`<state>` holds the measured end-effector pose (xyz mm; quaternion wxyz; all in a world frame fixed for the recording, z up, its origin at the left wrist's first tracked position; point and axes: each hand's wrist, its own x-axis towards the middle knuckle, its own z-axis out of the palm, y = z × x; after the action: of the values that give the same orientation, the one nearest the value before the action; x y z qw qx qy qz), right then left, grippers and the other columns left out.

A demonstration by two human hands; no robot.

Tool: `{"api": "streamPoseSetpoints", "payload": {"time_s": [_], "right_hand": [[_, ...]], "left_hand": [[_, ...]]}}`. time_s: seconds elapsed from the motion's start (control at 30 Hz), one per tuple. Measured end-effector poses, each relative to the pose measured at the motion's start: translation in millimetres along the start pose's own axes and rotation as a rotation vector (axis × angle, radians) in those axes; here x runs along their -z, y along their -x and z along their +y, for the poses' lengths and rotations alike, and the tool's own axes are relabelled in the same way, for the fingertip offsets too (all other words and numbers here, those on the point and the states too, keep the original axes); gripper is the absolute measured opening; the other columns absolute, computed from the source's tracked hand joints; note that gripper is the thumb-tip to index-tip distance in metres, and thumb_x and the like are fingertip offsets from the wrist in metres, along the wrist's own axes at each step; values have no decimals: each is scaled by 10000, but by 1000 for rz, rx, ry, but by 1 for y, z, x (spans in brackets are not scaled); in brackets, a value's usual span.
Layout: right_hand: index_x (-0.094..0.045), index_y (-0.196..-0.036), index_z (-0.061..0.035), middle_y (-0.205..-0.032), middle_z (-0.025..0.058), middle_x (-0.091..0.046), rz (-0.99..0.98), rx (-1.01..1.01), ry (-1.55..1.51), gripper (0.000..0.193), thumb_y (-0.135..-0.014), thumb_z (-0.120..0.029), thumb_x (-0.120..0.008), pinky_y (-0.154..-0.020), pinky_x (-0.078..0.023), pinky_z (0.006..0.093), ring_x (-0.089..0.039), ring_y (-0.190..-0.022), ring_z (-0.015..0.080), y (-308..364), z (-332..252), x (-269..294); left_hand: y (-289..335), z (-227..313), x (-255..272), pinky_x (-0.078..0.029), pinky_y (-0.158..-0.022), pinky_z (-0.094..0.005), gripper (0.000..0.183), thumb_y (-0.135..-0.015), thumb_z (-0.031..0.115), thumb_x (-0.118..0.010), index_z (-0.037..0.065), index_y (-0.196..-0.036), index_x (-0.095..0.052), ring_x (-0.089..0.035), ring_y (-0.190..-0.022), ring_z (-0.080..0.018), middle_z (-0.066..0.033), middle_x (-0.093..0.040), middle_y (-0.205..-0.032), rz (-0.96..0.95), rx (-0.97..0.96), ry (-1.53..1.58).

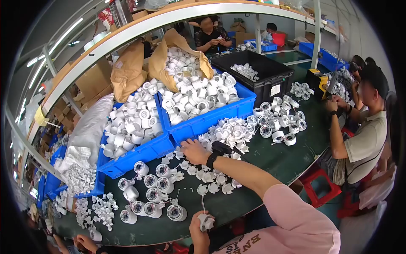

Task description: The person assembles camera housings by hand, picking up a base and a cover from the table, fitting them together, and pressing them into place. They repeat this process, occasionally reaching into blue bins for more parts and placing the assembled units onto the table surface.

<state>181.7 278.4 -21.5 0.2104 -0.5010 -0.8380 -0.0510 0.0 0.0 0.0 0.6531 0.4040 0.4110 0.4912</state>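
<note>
My left hand (199, 232), at the bottom near the table's front edge, is closed on a small white plastic housing (206, 222). A thin pale cable (203, 203) rises from that housing. Stretched across the table, my right arm ends in my right hand (194, 151), fingers apart, just in front of the blue bin (213, 120). It lies at the left edge of a heap of small white clawed plastic pieces (228, 133); I see nothing held in it. More such pieces lie loose (213, 187) below the wrist, which wears a black watch (218, 153).
Round white lamp-like units with cables (152, 209) stand left of my hands, and others (279, 118) at right. A second blue bin (139, 154) holds white cups. Behind is a black crate (270, 84). Co-workers sit around; another person's hand (86, 243) is at lower left.
</note>
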Motion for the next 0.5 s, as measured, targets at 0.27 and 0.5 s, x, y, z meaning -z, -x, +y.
{"api": "streamPoseSetpoints", "payload": {"time_s": [0.27, 0.5], "right_hand": [[-471, -1095, 7, -971, 225, -541, 272, -12, -327, 464, -779, -224, -720, -784, -462, 442, -554, -928, 404, 20, -18, 52], [-575, -987, -28, -873, 192, -624, -67, -94, -787, 457, -898, -476, -587, -687, -474, 432, -624, -805, 363, 127, -99, 163]], "left_hand": [[9, 25, -16, -439, -577, -347, 429, -896, 386, -432, 12, -1071, -548, -599, -757, -281, -163, -624, -907, -62, 222, 366], [-1, 18, -13, -481, -645, -340, 297, -947, 273, -451, 20, -1060, -557, -598, -809, -217, -111, -592, -917, 102, -51, 199]]}}
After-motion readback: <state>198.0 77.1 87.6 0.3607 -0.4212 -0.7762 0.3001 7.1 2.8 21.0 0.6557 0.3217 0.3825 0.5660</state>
